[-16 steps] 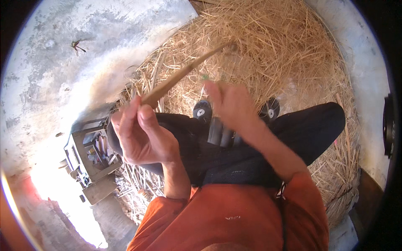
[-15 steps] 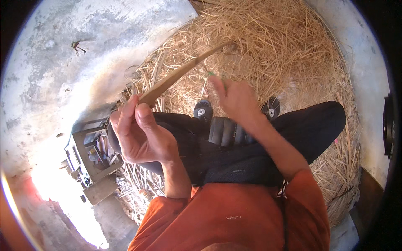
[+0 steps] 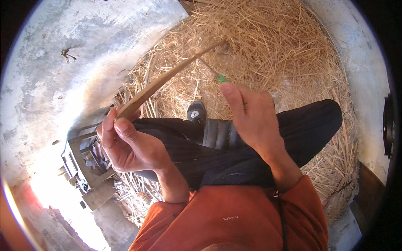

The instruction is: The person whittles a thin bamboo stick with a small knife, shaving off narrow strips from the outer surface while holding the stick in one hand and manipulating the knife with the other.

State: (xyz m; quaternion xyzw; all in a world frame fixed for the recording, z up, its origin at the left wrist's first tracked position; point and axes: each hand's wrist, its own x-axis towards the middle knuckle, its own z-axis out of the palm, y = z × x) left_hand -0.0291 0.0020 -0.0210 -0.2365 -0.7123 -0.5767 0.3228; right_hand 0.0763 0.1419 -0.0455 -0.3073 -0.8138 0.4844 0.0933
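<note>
Between the thumb and fingers of my left hand (image 3: 136,146) is the broad end of a long, tapering tan wooden strip (image 3: 161,81). It slants up and away to the right, its thin end over the straw. My right hand (image 3: 255,115) is closed around a small green-handled tool (image 3: 222,78) with a thin metal shaft or blade, most of the handle hidden in the fist. The tool's tip meets, or comes very near, the strip's thin part; its exact shape is too fine to make out.
Loose straw and shavings (image 3: 268,37) cover the floor ahead and around my dark-trousered legs (image 3: 310,129). A small wooden box (image 3: 98,175) with assorted items stands at left. Pale grey wall surfaces (image 3: 104,37) curve around the left and right. A dark shoe (image 3: 196,113) shows below.
My right hand has shifted slightly right and nearer to me, and the green tool's thin shaft now shows against the strip. My left hand and the strip have moved a little left and down.
</note>
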